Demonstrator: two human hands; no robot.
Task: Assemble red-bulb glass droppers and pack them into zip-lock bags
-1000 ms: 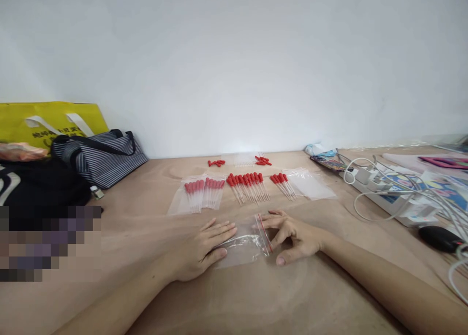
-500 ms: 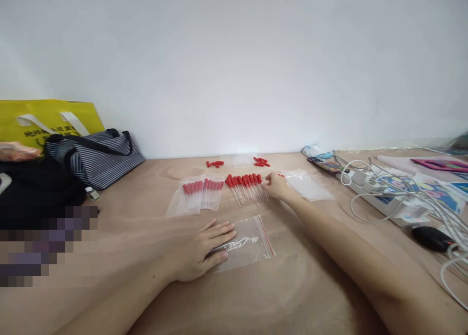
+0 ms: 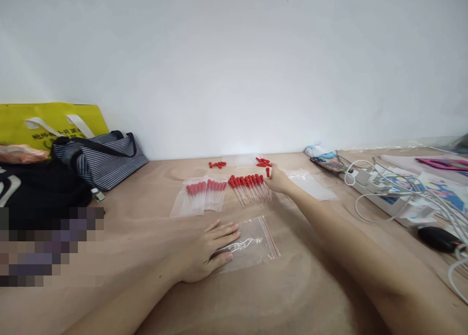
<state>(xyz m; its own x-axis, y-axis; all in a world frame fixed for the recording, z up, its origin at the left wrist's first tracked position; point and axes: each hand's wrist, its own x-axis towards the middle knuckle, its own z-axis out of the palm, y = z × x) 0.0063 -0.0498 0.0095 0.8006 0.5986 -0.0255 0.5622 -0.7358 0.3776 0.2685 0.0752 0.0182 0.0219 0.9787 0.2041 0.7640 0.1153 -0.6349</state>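
Note:
My left hand (image 3: 210,252) lies flat with fingers spread on a clear zip bag (image 3: 252,242), which has a red line along its right end. My right hand (image 3: 278,180) is closed around a dropper with a red rubber bulb (image 3: 267,172); its lower part is hard to make out. Just left of those fingers, a row of red-bulbed droppers (image 3: 250,188) lies side by side on the table. Farther left are filled clear bags (image 3: 206,196) with several droppers inside. Right of my right hand is a stack of flat, clear bags (image 3: 314,185).
Loose red bulbs (image 3: 218,165) and another small red pile (image 3: 263,162) lie near the wall, with thin clear tubes (image 3: 244,161) between them. At left stand a striped bag (image 3: 109,159) and a yellow bag (image 3: 87,113). A power strip (image 3: 395,210) with tangled cables is at right.
My right hand has moved slightly away from me, and a red bulb now shows at its fingertips. My left hand stays flat on the zip bag. The view has shifted slightly.

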